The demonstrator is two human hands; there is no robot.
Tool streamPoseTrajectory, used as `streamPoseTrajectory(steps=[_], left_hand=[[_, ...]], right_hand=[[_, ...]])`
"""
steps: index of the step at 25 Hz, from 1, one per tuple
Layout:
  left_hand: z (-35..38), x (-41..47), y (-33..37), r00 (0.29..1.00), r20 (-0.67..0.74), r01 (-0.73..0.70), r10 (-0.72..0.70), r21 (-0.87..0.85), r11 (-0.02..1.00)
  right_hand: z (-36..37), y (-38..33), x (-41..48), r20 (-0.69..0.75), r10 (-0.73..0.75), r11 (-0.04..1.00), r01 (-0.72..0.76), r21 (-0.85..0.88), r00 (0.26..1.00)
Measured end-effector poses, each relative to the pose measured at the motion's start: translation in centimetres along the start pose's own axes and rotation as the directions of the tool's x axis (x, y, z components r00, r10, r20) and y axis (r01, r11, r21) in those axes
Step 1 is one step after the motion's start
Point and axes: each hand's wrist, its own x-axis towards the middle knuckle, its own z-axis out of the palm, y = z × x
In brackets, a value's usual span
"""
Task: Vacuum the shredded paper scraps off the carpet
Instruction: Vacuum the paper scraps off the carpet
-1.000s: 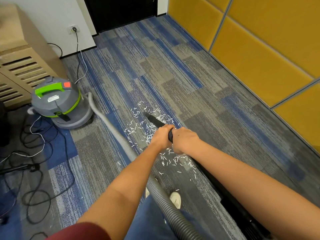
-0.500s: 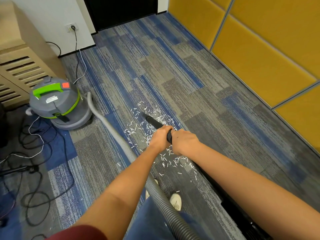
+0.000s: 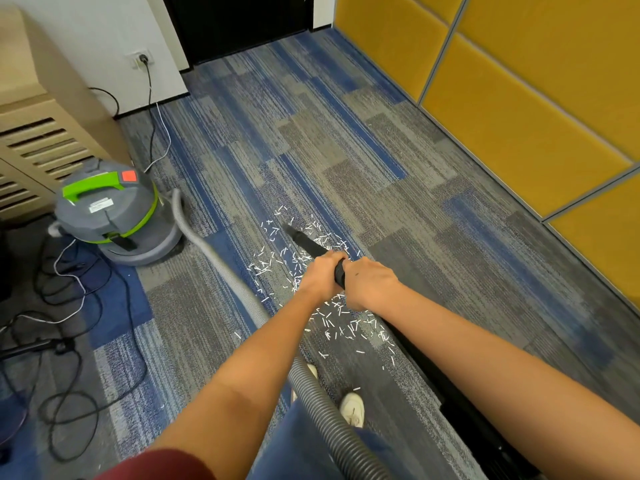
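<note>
Left hand (image 3: 320,277) and right hand (image 3: 370,285) both grip black plastic vacuum nozzle (image 3: 306,241), fingers curled round it; tip low among white shredded paper scraps (image 3: 332,320) scattered on blue-grey striped carpet (image 3: 398,188). Grey-green canister vacuum (image 3: 114,211) stands left, ribbed grey hose (image 3: 221,265) attached.

One wide-angle head-worn view, looking forward and steeply down, grey-and-blue striped carpet (image 3: 398,188) filling the frame, left hand (image 3: 320,275) and right hand (image 3: 370,285) close at centre gripping a black plastic vacuum wand (image 3: 308,242), yellow padded wall panels (image 3: 519,116) bowed along the right edge
</note>
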Motion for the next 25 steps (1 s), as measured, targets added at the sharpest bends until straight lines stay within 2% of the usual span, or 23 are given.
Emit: streamPoseTrajectory(steps=[5,9,13,18,25], left_hand=[[-0.4,-2.2,-2.5,0.998,-0.063,0.024,-0.023,0.017,1.000],[-0.2,-2.5,-2.6,0.995,-0.098,0.028,-0.027,0.008,1.000],[0.1,-0.7,-0.5,0.999,-0.044,-0.005,0.004,-0.030,1.000],[0.0,2.0,1.3,0.997,0.042,-0.067,0.066,0.014,0.998],[-0.2,2.5,0.1,0.995,0.032,-0.091,0.091,0.022,0.996]], right_hand=[[0.9,-2.1,-0.3,-0.003,-0.072,0.996,0.072,-0.054,0.997],[1.1,-2.2,-0.4,-0.006,-0.061,0.997,0.060,-0.051,0.998],[0.5,-0.8,0.0,-0.014,0.003,1.000,-0.004,-0.012,1.000],[-1.0,0.9,0.7,-0.005,0.078,0.997,-0.078,0.023,0.997],[-1.2,0.2,1.3,-0.004,0.062,0.998,-0.062,0.027,0.998]])
